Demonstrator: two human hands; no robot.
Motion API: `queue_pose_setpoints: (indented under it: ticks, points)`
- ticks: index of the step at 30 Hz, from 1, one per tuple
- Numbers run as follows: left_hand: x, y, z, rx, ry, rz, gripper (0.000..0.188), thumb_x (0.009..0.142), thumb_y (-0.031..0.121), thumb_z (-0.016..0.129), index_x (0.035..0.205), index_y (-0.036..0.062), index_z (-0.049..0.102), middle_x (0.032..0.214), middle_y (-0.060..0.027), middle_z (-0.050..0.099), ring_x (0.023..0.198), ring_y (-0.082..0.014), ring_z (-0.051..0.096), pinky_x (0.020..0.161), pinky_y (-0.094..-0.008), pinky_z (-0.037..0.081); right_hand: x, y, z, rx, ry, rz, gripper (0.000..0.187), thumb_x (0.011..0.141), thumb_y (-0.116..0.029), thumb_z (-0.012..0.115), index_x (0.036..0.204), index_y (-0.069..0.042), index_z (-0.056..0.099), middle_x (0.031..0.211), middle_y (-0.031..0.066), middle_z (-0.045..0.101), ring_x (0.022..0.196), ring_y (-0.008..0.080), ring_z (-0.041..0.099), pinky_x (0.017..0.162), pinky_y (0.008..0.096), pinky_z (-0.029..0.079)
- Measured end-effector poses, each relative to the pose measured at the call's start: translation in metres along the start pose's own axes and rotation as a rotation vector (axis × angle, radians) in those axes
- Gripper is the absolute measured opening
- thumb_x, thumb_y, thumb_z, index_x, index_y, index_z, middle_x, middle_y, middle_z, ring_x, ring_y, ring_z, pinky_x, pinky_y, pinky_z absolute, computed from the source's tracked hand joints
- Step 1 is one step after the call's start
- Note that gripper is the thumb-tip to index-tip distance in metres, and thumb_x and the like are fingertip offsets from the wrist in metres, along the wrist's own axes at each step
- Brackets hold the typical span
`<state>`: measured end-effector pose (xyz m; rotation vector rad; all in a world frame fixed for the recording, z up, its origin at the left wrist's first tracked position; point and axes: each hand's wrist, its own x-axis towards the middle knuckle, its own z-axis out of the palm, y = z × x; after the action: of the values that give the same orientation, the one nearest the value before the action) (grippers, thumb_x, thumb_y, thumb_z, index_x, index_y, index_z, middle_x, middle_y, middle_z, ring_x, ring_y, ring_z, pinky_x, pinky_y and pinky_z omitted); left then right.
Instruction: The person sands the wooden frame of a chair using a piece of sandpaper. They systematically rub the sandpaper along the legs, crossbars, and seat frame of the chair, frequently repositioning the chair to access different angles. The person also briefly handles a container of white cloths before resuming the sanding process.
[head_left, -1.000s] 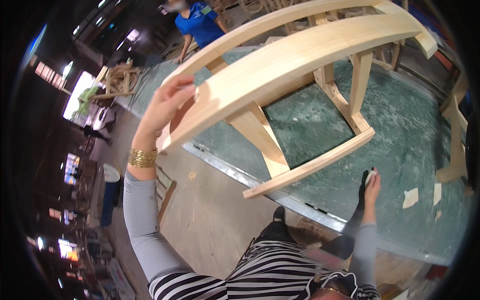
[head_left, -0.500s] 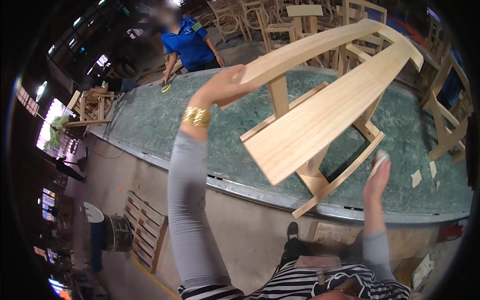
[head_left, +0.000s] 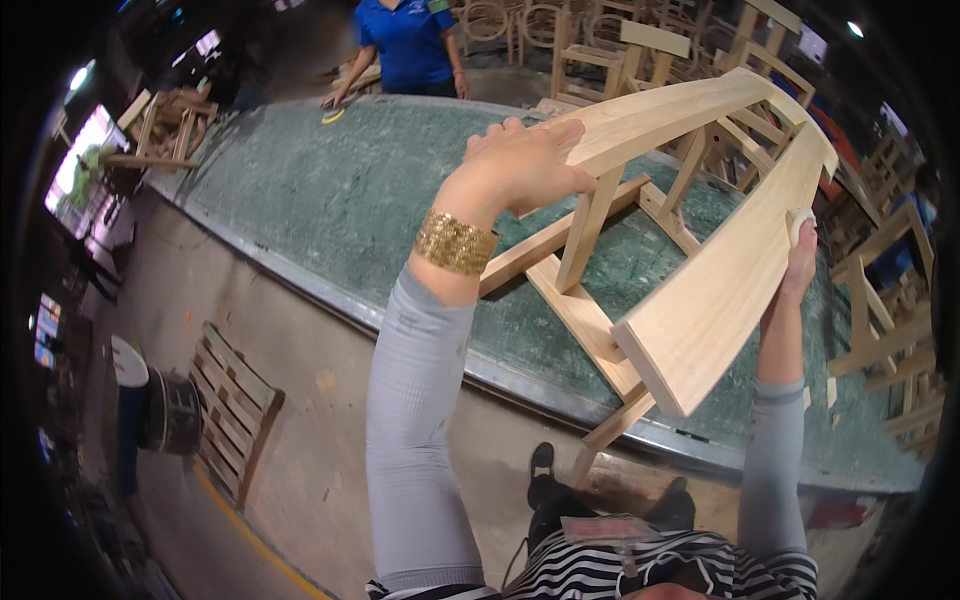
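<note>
A bare wooden rocking-chair frame (head_left: 700,290) lies upside down on the green-topped workbench (head_left: 350,200), its two curved rockers pointing up. My left hand (head_left: 525,165), with a gold bracelet at the wrist, grips the near end of the left rocker (head_left: 650,120). My right hand (head_left: 797,255) presses a small pale sanding pad (head_left: 797,222) against the outer side of the right rocker (head_left: 740,260). One leg of the frame hangs over the bench's front edge.
A person in a blue shirt (head_left: 410,45) works at the far side of the bench. More unfinished chair frames (head_left: 880,330) stand at the right and behind. A wooden pallet (head_left: 225,400) and a dark drum (head_left: 170,410) sit on the concrete floor at the left.
The view has swung and the chair frame has turned, so the rockers now run away from me. My left hand has stayed on the rocker; my right hand has risen onto the right rocker.
</note>
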<state>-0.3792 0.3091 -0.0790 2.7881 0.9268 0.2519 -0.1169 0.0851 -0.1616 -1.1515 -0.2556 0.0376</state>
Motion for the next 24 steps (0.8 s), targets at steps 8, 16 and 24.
queue_pose_setpoints:
  ticks: [8,16,24]
  points:
    - [-0.047,-0.016,-0.005,0.037,0.130,-0.239,0.059,0.078,0.045,0.059,0.131,0.0200,0.054,0.109,-0.0265,0.061,0.104,-0.0422,0.059,0.092,-0.0491,0.045,0.040,0.035,0.046,-0.002,-0.388,0.141,0.044,0.098,-0.039,0.044,0.121,-0.003,0.053,0.103,0.0122,0.063,0.087,0.0217,0.065,0.076,0.0346,0.053]
    - [-0.039,-0.046,0.035,0.007,0.701,-0.232,0.035,0.077,0.037,0.059,0.100,0.0148,0.072,0.096,-0.0171,0.066,0.094,-0.0362,0.061,0.086,-0.0470,0.045,0.090,0.074,0.157,-0.075,-0.816,0.238,0.045,0.098,-0.042,0.046,0.120,-0.004,0.056,0.100,0.0096,0.065,0.085,0.0189,0.066,0.074,0.0321,0.054]
    - [-0.022,-0.101,0.035,-0.150,1.138,-0.035,0.022,0.080,0.022,0.055,0.079,0.0065,0.071,0.083,-0.0140,0.067,0.084,-0.0313,0.062,0.079,-0.0508,0.043,0.105,0.107,0.213,-0.082,-0.924,0.272,0.044,0.097,-0.042,0.048,0.118,-0.004,0.058,0.096,0.0075,0.067,0.081,0.0166,0.066,0.072,0.0296,0.054]
